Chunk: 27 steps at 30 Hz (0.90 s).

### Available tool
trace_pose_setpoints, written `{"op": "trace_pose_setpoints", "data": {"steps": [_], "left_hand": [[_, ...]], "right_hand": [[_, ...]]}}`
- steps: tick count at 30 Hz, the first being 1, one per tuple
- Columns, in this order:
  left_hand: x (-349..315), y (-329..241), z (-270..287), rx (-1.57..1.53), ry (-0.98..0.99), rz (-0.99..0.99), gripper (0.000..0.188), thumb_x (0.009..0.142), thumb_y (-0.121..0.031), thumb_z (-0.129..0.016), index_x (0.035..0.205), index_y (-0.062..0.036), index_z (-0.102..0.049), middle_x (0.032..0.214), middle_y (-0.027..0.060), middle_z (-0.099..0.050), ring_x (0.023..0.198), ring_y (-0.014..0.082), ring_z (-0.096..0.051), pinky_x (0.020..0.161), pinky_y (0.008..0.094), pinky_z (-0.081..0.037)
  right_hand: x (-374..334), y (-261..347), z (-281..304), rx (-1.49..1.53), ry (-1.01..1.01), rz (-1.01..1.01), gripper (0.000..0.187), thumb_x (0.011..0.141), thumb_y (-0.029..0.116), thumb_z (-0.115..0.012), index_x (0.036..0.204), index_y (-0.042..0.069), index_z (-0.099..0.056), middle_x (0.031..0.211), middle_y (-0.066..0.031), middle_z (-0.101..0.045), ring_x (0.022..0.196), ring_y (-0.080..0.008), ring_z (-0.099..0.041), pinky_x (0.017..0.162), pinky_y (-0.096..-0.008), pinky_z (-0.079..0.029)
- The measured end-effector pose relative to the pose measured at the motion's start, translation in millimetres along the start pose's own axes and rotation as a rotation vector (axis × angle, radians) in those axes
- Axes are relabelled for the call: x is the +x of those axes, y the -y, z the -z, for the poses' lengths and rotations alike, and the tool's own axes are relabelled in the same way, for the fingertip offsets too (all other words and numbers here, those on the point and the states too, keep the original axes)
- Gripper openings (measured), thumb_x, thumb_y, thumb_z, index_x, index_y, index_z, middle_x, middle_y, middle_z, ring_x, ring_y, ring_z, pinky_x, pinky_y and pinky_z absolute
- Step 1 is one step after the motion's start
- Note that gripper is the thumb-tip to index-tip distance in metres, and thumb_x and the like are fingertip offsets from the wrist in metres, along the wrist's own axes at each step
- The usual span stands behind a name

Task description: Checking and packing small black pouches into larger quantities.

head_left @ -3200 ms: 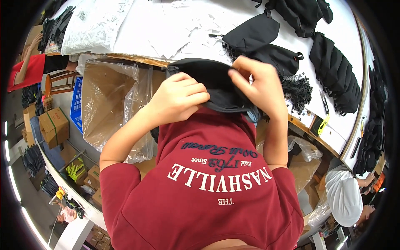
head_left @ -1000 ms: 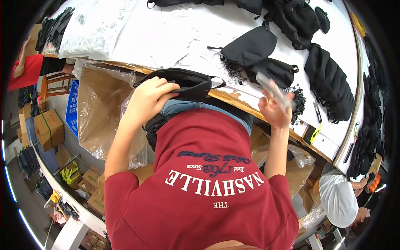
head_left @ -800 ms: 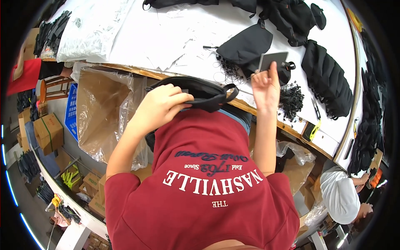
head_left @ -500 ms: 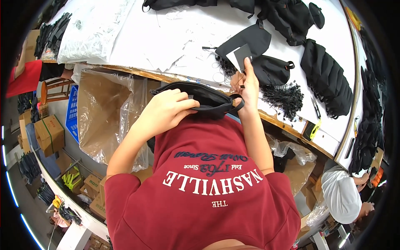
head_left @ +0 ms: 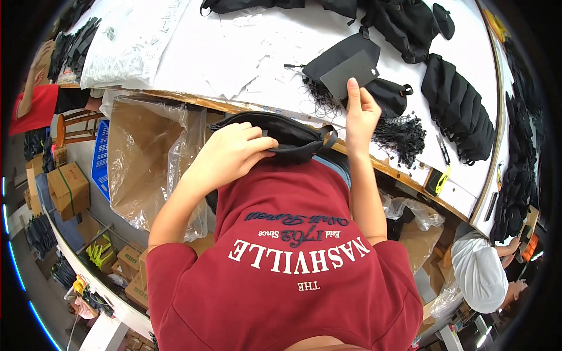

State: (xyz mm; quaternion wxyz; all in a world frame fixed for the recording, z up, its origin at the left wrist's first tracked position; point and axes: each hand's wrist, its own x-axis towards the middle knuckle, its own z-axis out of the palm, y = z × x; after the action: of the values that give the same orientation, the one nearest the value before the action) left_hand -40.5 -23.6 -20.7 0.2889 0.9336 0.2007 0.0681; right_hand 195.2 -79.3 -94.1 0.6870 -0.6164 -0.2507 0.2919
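Tabletop (head_left: 196, 35), twelve o'clock. Left grip (head_left: 234, 151) holds pouch (head_left: 304, 153) open, right grip (head_left: 363, 111) pinches card (head_left: 351, 69); next move likely needs pouch steady.

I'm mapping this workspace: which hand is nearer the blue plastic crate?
Left. The left hand holds the open black pouch, to the right of the blue plastic crate; the right hand holds a dark card farther right.

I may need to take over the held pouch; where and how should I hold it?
Likely by the loop at the right end of the pouch, from the table side: it juts out free, while the left grip covers the left part and the right forearm stands just right of the loop.
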Motion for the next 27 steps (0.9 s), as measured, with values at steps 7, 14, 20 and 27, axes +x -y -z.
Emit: {"op": "trace_pose_setpoints", "data": {"steps": [7,14,20,27], "left_hand": [[4,-3,0,0.056,-0.104,0.052,0.023,0.070,-0.005,-0.067,0.092,-0.0137,-0.068,0.112,0.0081,-0.053,0.104,0.0278,-0.052,0.082,0.0367,-0.048],[-5,-1,-10,0.349,-0.285,-0.130,0.020,0.068,-0.010,-0.069,0.085,-0.0201,-0.070,0.140,0.0024,-0.046,0.125,0.0268,-0.039,0.103,0.0380,-0.034],[-8,7,-12,0.286,-0.194,-0.192,0.021,0.069,-0.011,-0.069,0.089,-0.0159,-0.068,0.108,-0.0001,-0.062,0.106,0.0211,-0.053,0.094,0.0374,-0.038],[1,3,-8,-0.070,-0.027,-0.024,0.016,0.073,-0.010,-0.068,0.088,-0.0073,-0.063,0.080,0.0056,-0.058,0.081,0.0251,-0.056,0.075,0.0371,-0.045]], "right_hand": [[-13,75,-6,-0.612,0.638,0.322,0.020,0.081,0.019,-0.072,0.071,0.003,-0.067,0.049,-0.0078,-0.045,0.041,-0.0144,-0.044,0.044,-0.0284,-0.033],[-22,76,-12,-1.024,1.079,0.551,0.032,0.078,0.034,-0.070,0.065,0.005,-0.067,0.054,-0.0130,-0.057,0.052,-0.0317,-0.058,0.052,-0.0399,-0.045],[-20,76,-15,-0.960,1.187,0.403,0.038,0.081,0.041,-0.068,0.069,0.004,-0.067,0.053,-0.0140,-0.056,0.052,-0.0329,-0.058,0.053,-0.0403,-0.045],[-19,75,-7,-0.934,1.050,0.104,0.044,0.076,0.046,-0.074,0.083,0.004,-0.067,0.052,-0.0111,-0.053,0.049,-0.0264,-0.055,0.051,-0.0347,-0.042]]}}
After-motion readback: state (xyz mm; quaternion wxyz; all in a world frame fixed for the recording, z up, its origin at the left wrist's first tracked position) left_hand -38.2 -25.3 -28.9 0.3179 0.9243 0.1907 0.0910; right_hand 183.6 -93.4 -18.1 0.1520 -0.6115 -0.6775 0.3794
